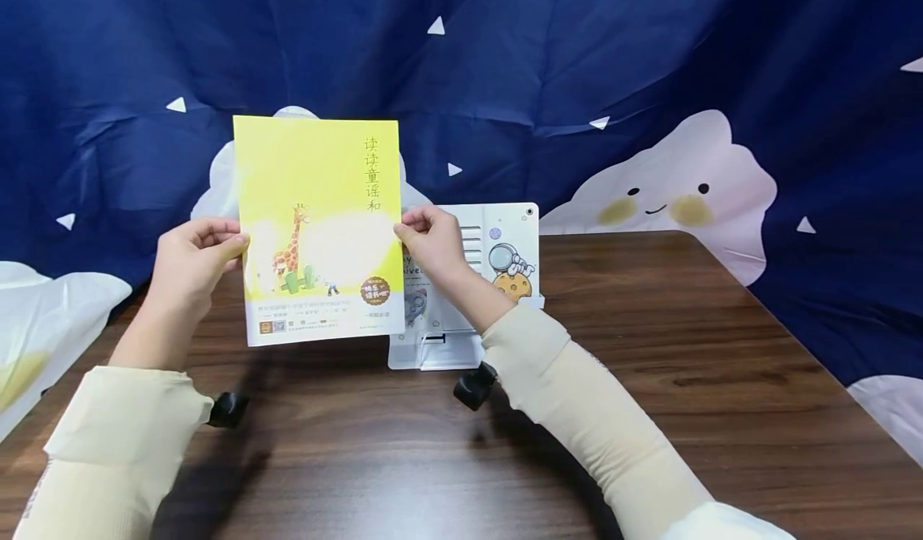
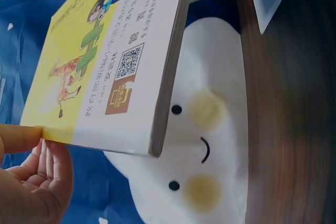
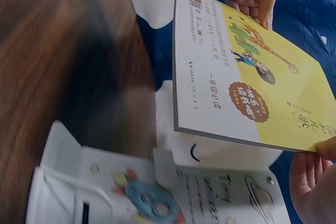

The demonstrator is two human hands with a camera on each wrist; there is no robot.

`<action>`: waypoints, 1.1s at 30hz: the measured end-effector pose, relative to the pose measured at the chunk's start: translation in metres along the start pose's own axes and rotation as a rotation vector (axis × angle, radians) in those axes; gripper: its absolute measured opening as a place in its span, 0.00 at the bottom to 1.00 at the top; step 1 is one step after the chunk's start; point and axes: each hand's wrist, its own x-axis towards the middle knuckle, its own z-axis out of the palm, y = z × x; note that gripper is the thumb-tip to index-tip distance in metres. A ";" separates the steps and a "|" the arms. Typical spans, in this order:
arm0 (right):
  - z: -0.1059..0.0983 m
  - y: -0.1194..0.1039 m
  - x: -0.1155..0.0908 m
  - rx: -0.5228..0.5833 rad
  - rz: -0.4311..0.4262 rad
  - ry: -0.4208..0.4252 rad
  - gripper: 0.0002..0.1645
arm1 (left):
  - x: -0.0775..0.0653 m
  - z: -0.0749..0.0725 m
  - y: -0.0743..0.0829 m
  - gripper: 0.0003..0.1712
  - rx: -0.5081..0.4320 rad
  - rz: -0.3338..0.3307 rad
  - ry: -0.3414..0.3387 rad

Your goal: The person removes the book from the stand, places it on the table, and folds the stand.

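Observation:
A yellow book [image 1: 317,171] with a giraffe on its cover is held upright above the table, its front facing the head camera. My left hand [image 1: 191,263] pinches its left edge between thumb and fingers. At the opposite edge my right hand [image 1: 436,243] pinches it the same way. In the left wrist view the book's [image 2: 121,77] white lower band and bottom edge show. Behind the book and my right hand stands a white book stand [image 1: 472,235] with an astronaut and planet print, partly hidden by both. Its rocket print side [image 3: 152,198] appears in the right wrist view.
The dark wood table [image 1: 649,348] runs to a slanting right edge. Behind it hangs a navy curtain [image 1: 505,67] with white triangles and smiling clouds. Black wrist cameras [image 1: 474,386] protrude from the cream sleeves [image 1: 591,412].

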 end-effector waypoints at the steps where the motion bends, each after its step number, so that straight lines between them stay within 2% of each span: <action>1: 0.003 0.001 -0.001 -0.007 -0.005 0.001 0.06 | 0.000 -0.003 -0.001 0.08 0.010 -0.003 0.002; 4: 0.011 0.003 -0.004 0.003 0.003 -0.008 0.05 | 0.002 -0.014 -0.008 0.09 0.062 -0.016 0.002; 8: 0.022 0.006 -0.007 -0.009 0.009 -0.005 0.04 | 0.011 -0.029 -0.027 0.03 0.138 -0.031 0.011; 9: 0.024 0.007 -0.008 -0.019 0.009 -0.005 0.04 | 0.013 -0.034 -0.035 0.03 0.093 -0.022 0.009; 12: 0.031 0.010 -0.009 -0.047 0.015 0.000 0.04 | 0.016 -0.040 -0.047 0.05 0.100 -0.022 0.011; 15: 0.038 0.013 -0.011 -0.064 0.038 0.003 0.04 | 0.014 -0.043 -0.050 0.03 0.095 -0.043 0.019; 16: 0.041 0.015 -0.011 -0.065 0.051 0.006 0.03 | 0.011 -0.043 -0.047 0.03 0.135 -0.067 0.025; 19: 0.049 0.019 -0.013 -0.021 0.106 -0.008 0.03 | 0.010 -0.047 -0.052 0.04 0.157 -0.110 0.044; 21: 0.055 0.022 -0.014 0.010 0.149 -0.017 0.03 | 0.017 -0.054 -0.067 0.07 0.118 -0.131 0.075; 24: 0.063 0.027 -0.015 0.047 0.211 -0.024 0.03 | 0.031 -0.067 -0.094 0.15 0.153 -0.176 0.075; 26: 0.067 0.030 -0.017 0.047 0.244 -0.016 0.03 | 0.041 -0.077 -0.116 0.16 0.129 -0.210 0.081; 28: 0.071 0.032 -0.018 0.049 0.263 -0.015 0.03 | 0.049 -0.085 -0.133 0.18 0.200 -0.247 0.053; 29: 0.073 0.032 -0.019 0.047 0.269 -0.016 0.03 | 0.053 -0.090 -0.143 0.19 0.206 -0.257 0.051; 33: 0.077 0.032 -0.023 0.027 0.270 -0.026 0.03 | 0.064 -0.106 -0.173 0.23 0.269 -0.253 0.030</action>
